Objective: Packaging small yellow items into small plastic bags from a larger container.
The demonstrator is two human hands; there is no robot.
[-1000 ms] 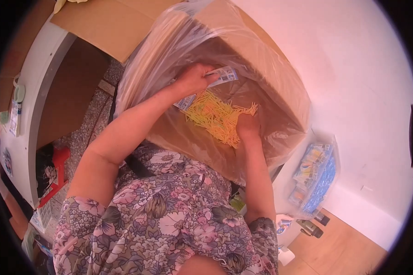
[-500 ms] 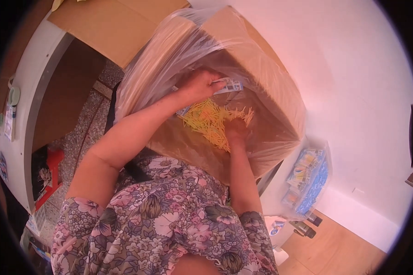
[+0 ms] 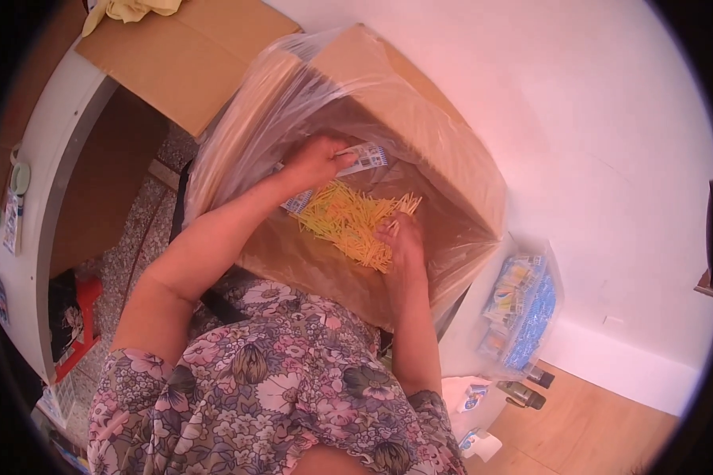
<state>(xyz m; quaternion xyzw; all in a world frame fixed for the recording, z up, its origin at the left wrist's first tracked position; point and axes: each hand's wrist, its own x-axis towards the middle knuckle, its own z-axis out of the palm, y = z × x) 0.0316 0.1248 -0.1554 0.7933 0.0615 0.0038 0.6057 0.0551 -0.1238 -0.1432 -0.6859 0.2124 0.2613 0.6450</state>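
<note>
Inside a cardboard box (image 3: 420,95) lined with clear plastic (image 3: 249,103) lies a pile of thin yellow sticks (image 3: 337,212). At the pile's right side my right hand (image 3: 405,240) is closed round a bunch of these sticks, whose ends poke out above the fingers. My left hand (image 3: 318,161), beyond the pile, pinches a small printed plastic bag (image 3: 366,158), clear with blue and white marks. Another printed bag (image 3: 297,203) lies at the pile's left edge, partly under the sticks and my left forearm.
To the right of the box sits a clear bag (image 3: 519,309) of small blue-and-white packets. Dark cylindrical objects (image 3: 523,393) lie beyond it on the wood-coloured surface. A grey-white cabinet edge (image 3: 51,174) and a cardboard flap (image 3: 186,59) bound the left. A white wall (image 3: 610,158) rises at right.
My right hand has risen slightly out of the pile, with a bunch of sticks now showing in its fingers. My left hand still holds the bag. The whole view has shifted a little.
</note>
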